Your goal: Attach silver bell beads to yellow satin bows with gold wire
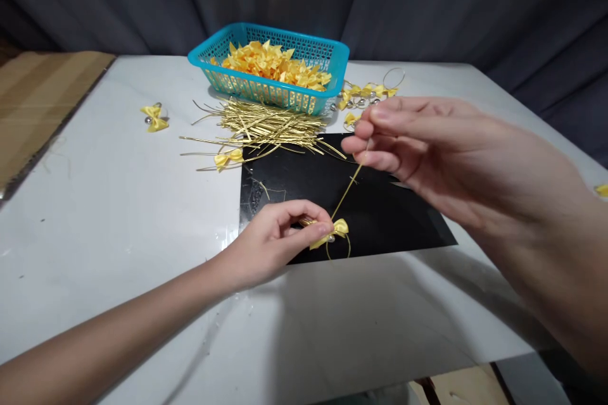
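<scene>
My left hand (280, 234) pinches a small yellow ribbon bow (336, 229) over a black mat (403, 221). A thin gold wire tie (350, 183) runs up from the bow to my right hand (427, 139), whose thumb and fingers pinch its upper end. A loop of the wire curls below the bow. Both hands hover just above the mat.
A turquoise basket (327, 54) of yellow bows stands at the back. A pile of gold wire ties (266, 126) lies in front of it. Finished bows (363, 93) lie to its right, one bow (154, 118) lies far left, another (228, 157) by the ties. Cardboard (38, 95) sits left.
</scene>
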`<state>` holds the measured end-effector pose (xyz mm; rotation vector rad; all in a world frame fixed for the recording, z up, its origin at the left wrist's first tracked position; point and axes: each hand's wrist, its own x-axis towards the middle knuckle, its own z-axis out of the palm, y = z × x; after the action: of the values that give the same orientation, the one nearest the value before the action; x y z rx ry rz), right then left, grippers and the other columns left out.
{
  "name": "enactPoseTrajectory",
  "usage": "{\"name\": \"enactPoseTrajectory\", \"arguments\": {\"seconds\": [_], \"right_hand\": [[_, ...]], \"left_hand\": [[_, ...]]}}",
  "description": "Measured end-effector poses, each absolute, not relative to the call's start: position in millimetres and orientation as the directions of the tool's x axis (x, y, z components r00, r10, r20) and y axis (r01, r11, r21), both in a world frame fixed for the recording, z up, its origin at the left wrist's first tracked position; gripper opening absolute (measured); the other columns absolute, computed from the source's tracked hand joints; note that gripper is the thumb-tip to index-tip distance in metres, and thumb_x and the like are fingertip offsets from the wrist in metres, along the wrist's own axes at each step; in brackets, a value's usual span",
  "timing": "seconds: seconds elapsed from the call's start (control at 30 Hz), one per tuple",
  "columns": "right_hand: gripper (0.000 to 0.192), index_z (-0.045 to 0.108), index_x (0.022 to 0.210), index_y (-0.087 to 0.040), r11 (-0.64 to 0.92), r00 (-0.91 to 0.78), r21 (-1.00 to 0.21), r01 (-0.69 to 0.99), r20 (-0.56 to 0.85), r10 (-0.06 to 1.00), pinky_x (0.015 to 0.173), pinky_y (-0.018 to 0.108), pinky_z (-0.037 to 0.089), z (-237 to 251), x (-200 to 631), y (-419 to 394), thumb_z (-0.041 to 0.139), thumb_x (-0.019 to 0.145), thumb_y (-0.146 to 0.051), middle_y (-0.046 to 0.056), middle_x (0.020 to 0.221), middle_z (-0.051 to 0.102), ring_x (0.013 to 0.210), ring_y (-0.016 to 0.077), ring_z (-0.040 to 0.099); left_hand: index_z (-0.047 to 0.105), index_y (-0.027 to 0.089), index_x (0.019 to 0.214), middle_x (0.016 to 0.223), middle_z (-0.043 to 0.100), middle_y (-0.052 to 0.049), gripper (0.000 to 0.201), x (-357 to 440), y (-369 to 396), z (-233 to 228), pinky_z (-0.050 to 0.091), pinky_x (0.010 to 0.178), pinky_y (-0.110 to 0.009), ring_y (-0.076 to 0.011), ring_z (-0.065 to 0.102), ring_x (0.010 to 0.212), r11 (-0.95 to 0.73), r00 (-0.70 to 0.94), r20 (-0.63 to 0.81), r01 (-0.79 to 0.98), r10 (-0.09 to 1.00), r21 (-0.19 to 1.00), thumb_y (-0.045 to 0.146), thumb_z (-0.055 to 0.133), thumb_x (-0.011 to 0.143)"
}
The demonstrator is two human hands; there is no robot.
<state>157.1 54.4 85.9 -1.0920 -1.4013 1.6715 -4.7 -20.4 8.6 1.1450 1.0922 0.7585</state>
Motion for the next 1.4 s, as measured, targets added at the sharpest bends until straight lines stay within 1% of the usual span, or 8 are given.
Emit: {"name": "enactPoseTrajectory", "arguments": {"seconds": [0.43,0.53,0.63,0.77,0.87,0.97,1.2,1.4], "right_hand": [[0.017,0.063,0.072,-0.012,-0.085,-0.316,-0.995,-0.043,-0.067,0.947,0.066,0.006,0.055,107.7,154.9,77.9,0.054,0.087,-0.010,-0.001,0.075,0.067,0.075,0.0048,0.066],[0.013,0.064,0.083,-0.013,-0.095,-0.369,-0.978,0.188,-0.160,0.916,0.073,0.017,0.055,76.1,157.2,81.8,0.057,0.085,-0.024,0.004,0.088,0.068,0.084,0.0112,0.065],[0.038,0.058,0.105,-0.016,0.008,-0.249,-0.817,0.576,-0.167,0.954,0.074,0.026,0.051,45.7,168.3,82.4,0.068,0.075,-0.038,0.008,0.108,0.063,0.088,0.0164,0.062],[0.033,0.062,0.083,-0.013,0.063,-0.319,-0.674,0.736,-0.264,0.910,0.053,0.023,0.041,35.5,178.4,71.4,0.061,0.078,-0.046,0.007,0.080,0.065,0.061,0.0114,0.055],[0.053,0.061,0.060,-0.012,-0.108,-0.430,-0.677,0.728,-0.574,0.697,0.042,0.021,0.032,41.0,174.1,58.0,0.048,0.082,-0.057,0.006,0.059,0.060,0.042,0.0065,0.044],[0.057,0.063,0.062,-0.011,-0.249,-0.473,-0.690,0.680,-0.672,0.570,0.038,0.020,0.026,42.4,165.1,48.3,0.045,0.083,-0.060,0.001,0.045,0.050,0.034,0.0042,0.033],[0.023,0.066,0.071,-0.012,-0.418,-0.480,-0.780,0.465,-0.619,0.621,0.044,0.015,0.030,39.5,154.2,52.2,0.070,0.071,-0.035,-0.001,0.060,0.054,0.050,0.0034,0.042],[0.014,0.060,0.069,-0.013,-0.491,-0.526,-0.848,0.200,-0.516,0.676,0.063,0.016,0.043,52.0,150.1,54.3,0.059,0.081,-0.020,0.000,0.073,0.058,0.068,0.0061,0.053]], "left_hand": [[0.059,0.016,0.078,0.064,0.045,0.003,0.022,-4.6,-20.9,6.8,0.023,0.050,-0.022,-0.0088,0.035,0.058,0.270,0.314,-0.289,0.104,0.904,0.957,0.038,0.056,0.083],[0.059,0.015,0.078,0.066,0.048,0.004,0.020,-5.7,-20.2,7.2,0.025,0.051,-0.021,-0.0077,0.036,0.057,0.263,0.324,-0.264,0.049,0.909,0.964,0.035,0.057,0.084],[0.059,0.015,0.078,0.068,0.051,0.004,0.016,-6.1,-19.8,6.9,0.029,0.055,-0.020,-0.0071,0.040,0.061,0.259,0.329,-0.235,-0.031,0.915,0.965,0.029,0.058,0.084],[0.060,0.015,0.078,0.069,0.053,0.004,0.013,-5.6,-19.1,5.7,0.032,0.058,-0.019,-0.0063,0.043,0.062,0.278,0.342,-0.229,-0.102,0.911,0.955,0.027,0.059,0.084],[0.060,0.014,0.077,0.068,0.053,0.004,0.013,-5.6,-18.7,5.6,0.034,0.060,-0.019,-0.0066,0.045,0.063,0.285,0.347,-0.227,-0.126,0.910,0.950,0.025,0.059,0.084],[0.060,0.014,0.077,0.069,0.055,0.003,0.013,-6.0,-18.8,5.5,0.035,0.062,-0.019,-0.0070,0.046,0.066,0.284,0.352,-0.223,-0.134,0.909,0.949,0.025,0.059,0.084],[0.061,0.014,0.079,0.071,0.055,0.003,0.013,-5.0,-19.6,4.0,0.034,0.060,-0.019,-0.0068,0.045,0.065,0.290,0.333,-0.232,-0.134,0.914,0.948,0.026,0.060,0.083],[0.061,0.014,0.074,0.070,0.055,0.004,0.012,-5.3,-17.7,7.0,0.036,0.063,-0.018,-0.0069,0.046,0.065,0.238,0.285,-0.191,-0.140,0.939,0.961,0.023,0.059,0.083]]}}
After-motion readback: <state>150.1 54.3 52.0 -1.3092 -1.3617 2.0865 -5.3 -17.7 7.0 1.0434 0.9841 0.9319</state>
